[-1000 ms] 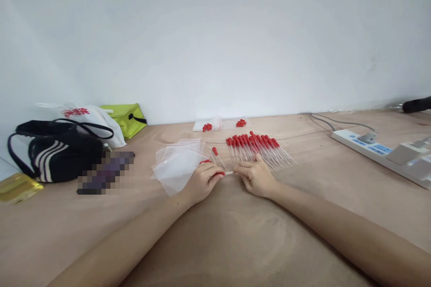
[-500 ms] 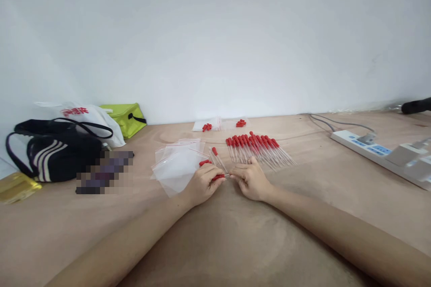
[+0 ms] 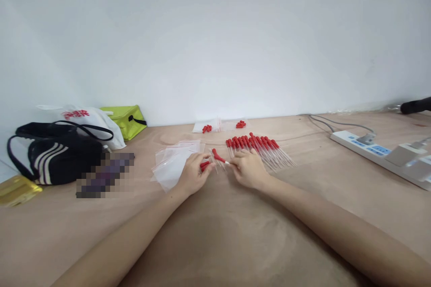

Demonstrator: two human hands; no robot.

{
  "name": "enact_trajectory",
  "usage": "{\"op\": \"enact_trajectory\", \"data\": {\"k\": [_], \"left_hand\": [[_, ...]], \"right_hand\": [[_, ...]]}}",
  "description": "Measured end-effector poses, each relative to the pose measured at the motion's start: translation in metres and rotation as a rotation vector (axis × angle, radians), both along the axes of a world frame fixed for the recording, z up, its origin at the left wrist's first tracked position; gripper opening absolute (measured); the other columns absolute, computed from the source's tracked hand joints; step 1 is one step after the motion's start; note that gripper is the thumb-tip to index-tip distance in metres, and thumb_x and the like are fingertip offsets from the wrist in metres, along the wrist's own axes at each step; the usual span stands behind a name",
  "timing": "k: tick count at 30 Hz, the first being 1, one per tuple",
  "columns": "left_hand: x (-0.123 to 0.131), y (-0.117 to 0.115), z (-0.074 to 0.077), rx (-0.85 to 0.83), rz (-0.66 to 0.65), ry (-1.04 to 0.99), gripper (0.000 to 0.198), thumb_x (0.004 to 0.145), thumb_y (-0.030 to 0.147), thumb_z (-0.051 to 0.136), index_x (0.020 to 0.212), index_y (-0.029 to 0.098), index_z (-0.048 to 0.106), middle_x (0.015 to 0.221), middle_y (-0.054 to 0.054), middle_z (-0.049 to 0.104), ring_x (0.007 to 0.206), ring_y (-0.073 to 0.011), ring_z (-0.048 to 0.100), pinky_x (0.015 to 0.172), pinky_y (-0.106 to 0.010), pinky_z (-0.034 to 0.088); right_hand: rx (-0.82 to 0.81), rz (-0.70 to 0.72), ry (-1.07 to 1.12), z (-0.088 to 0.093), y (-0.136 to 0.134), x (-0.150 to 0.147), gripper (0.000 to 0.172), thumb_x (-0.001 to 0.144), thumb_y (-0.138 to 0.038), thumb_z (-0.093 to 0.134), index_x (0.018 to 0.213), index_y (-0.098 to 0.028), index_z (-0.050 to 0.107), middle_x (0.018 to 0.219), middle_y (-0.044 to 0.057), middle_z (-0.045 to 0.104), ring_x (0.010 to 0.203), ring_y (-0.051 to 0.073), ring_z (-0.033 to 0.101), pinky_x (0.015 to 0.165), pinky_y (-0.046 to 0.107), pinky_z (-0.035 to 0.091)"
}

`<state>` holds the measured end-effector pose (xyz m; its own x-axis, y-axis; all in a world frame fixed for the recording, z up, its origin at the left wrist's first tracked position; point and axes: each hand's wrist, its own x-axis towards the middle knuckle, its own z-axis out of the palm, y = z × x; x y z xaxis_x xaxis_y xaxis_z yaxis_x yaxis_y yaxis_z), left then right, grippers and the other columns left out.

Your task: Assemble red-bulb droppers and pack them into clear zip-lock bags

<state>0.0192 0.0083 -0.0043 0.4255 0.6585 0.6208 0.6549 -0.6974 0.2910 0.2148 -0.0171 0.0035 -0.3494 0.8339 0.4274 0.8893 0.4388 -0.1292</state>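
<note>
My right hand (image 3: 249, 168) pinches a glass dropper with a red rubber bulb (image 3: 219, 158); the bulb points left and most of the tube is hidden by the fingers. My left hand (image 3: 194, 172) has thumb and fingers apart around a red rubber bulb (image 3: 204, 166) on the table, partly covered by the thumb. Between the hands lie another red-bulbed dropper (image 3: 214, 150) and thin glass tubes (image 3: 216, 168). Beyond my right hand, several red-bulbed droppers (image 3: 266, 143) lie side by side. Clear zip bags (image 3: 171, 161) overlap beside my left hand.
At the back are two small clear bags with red bulbs (image 3: 207, 128) and more bulbs (image 3: 240, 124). A black bag (image 3: 63, 154), white plastic bag (image 3: 112, 130) and green box-shaped bag (image 3: 126, 121) stand left. A power strip (image 3: 373, 152) with plugs lies right.
My left hand has let go of the bulbed dropper and moved left to the loose bulb, its fingers spreading. My right hand has lifted slightly away with the dropper.
</note>
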Motion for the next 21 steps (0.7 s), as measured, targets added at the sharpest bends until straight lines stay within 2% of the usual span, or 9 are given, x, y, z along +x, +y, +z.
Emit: {"op": "enact_trajectory", "data": {"k": [3,7,12,17,21], "left_hand": [[-0.005,0.007,-0.005,-0.018,0.172,0.013,0.01,0.078,0.022,0.05,0.086,0.018,0.054,0.086,-0.006,0.06,0.085,-0.0219,0.054,0.075,-0.036,0.044],[-0.007,0.01,-0.01,-0.058,0.19,0.02,0.007,0.074,0.018,0.052,0.08,0.018,0.054,0.082,-0.005,0.059,0.081,-0.0209,0.055,0.073,-0.035,0.045],[-0.005,0.007,-0.009,-0.132,0.156,0.055,0.005,0.075,0.017,0.05,0.073,0.018,0.055,0.078,-0.004,0.059,0.077,-0.0192,0.055,0.07,-0.032,0.045],[-0.005,0.005,-0.009,-0.13,0.124,0.082,0.002,0.072,0.02,0.055,0.073,0.018,0.055,0.076,-0.002,0.057,0.071,-0.0173,0.055,0.064,-0.029,0.045],[-0.005,0.006,-0.009,-0.118,0.125,0.094,0.002,0.071,0.019,0.055,0.071,0.017,0.054,0.074,-0.001,0.056,0.067,-0.0155,0.054,0.061,-0.028,0.045]], "right_hand": [[-0.147,-0.193,0.17,-0.001,0.023,-0.002,0.023,0.082,-0.026,0.042,0.077,-0.02,0.064,0.078,0.004,0.066,0.073,0.016,0.057,0.063,0.027,0.03],[-0.206,-0.346,0.231,-0.005,0.048,-0.014,0.022,0.08,-0.027,0.043,0.09,-0.017,0.06,0.084,0.008,0.066,0.079,0.019,0.059,0.063,0.027,0.033],[-0.187,-0.402,0.148,-0.007,0.06,-0.034,0.023,0.078,-0.022,0.043,0.096,-0.014,0.054,0.083,0.01,0.065,0.08,0.022,0.06,0.07,0.032,0.031],[-0.195,-0.405,0.116,-0.008,0.065,-0.039,0.02,0.078,-0.024,0.043,0.088,-0.015,0.057,0.082,0.01,0.065,0.08,0.022,0.059,0.074,0.034,0.028],[-0.138,-0.333,0.105,-0.007,0.063,-0.043,0.023,0.081,-0.028,0.038,0.088,-0.017,0.058,0.089,0.009,0.065,0.084,0.02,0.058,0.074,0.034,0.026]]}}
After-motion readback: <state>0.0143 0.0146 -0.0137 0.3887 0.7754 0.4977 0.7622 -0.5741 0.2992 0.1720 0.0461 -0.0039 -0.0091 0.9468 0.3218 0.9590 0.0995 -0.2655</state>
